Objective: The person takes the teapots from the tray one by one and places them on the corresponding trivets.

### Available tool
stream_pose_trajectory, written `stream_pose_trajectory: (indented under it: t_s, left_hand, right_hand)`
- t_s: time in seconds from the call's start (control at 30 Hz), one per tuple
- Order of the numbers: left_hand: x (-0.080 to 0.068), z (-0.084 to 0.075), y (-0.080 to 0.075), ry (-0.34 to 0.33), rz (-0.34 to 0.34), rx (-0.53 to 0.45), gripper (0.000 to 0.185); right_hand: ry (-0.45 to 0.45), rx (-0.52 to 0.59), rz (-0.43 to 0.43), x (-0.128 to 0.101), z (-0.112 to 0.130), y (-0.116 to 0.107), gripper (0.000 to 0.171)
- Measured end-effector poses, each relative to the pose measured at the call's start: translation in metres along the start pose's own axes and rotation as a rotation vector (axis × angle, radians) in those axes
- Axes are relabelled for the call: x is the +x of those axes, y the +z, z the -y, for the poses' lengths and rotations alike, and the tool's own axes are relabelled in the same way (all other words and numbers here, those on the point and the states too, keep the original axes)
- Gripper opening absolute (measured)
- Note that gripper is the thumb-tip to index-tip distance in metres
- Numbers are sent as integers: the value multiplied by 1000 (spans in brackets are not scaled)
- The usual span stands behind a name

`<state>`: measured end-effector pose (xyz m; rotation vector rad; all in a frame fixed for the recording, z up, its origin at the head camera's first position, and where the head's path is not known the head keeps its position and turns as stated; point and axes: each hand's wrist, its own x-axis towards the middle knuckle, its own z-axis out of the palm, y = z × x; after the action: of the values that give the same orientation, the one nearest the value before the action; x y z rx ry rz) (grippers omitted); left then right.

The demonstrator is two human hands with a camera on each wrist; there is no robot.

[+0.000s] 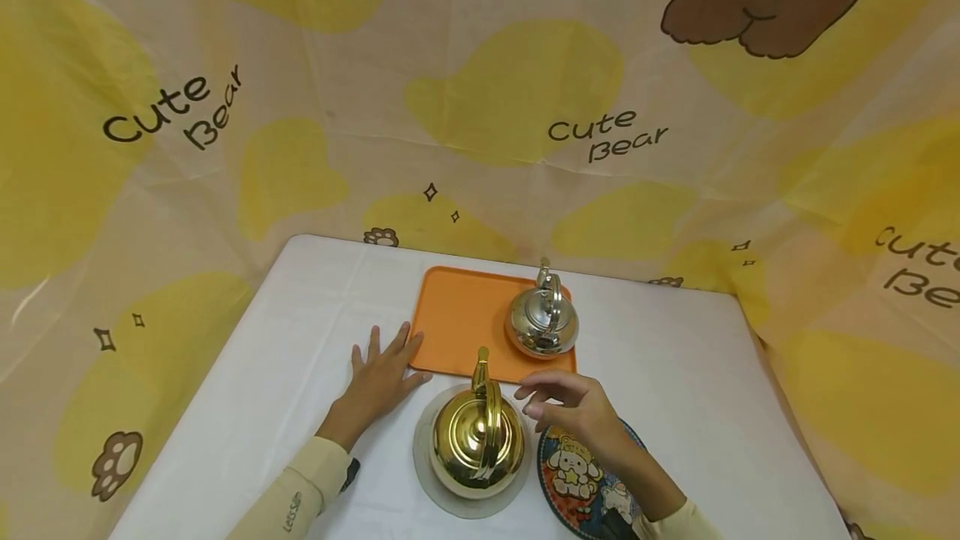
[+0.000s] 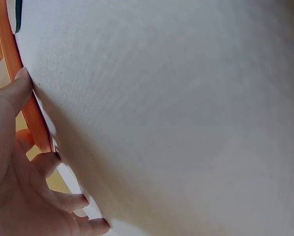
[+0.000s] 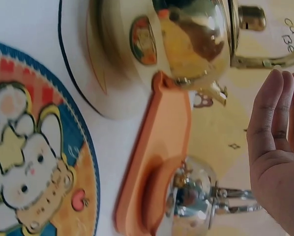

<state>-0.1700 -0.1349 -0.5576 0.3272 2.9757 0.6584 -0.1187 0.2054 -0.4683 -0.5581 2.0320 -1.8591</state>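
Note:
My left hand lies spread at the near left corner of an orange tray. In the left wrist view its thumb touches the tray's rim, and other fingertips rest on the white cloth. On the tray's right side sits a silver kettle. A gold kettle stands upright on a round grey mat in front of the tray. To its right hovers my right hand, fingers loosely bent and holding nothing. The right wrist view shows those fingers near the gold kettle's handle, seemingly apart from it.
A round mat with cartoon animals lies right of the gold kettle, partly under my right forearm. White cloth covers the table. A yellow-patterned curtain hangs behind and along the sides.

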Motion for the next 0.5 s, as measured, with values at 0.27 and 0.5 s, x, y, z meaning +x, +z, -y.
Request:
stream_pose_trajectory:
  t_s: [0.27,0.5]
  left_hand:
    - [1,1,0,-3,28,22,76]
    - [1,1,0,-4,28,29,77]
  right_hand:
    - [-11,-45,-59,8,2,-19,31]
    - [-25,-61,-96,14,3,-34,36]
